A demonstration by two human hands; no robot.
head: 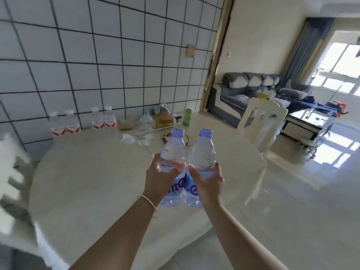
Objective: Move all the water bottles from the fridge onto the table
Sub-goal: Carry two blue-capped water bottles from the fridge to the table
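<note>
I hold two clear water bottles with blue caps and blue labels side by side above the round pale table (pixel 87 182). My left hand (pixel 160 178) grips the left bottle (pixel 173 151) round its middle. My right hand (pixel 209 182) grips the right bottle (pixel 203 152) the same way. The two bottles touch each other and stand nearly upright, above the table's near right part. Several red-labelled water bottles (pixel 83 123) stand on the table's far side against the tiled wall. The fridge is out of view.
Clutter lies at the table's far side: a green bottle (pixel 187 117), a clear bottle (pixel 146 118), boxes, a cardboard roll and tissues. A cream chair (pixel 261 121) stands at the table's right, another chair (pixel 11 172) at the left. A sofa and glossy floor lie beyond.
</note>
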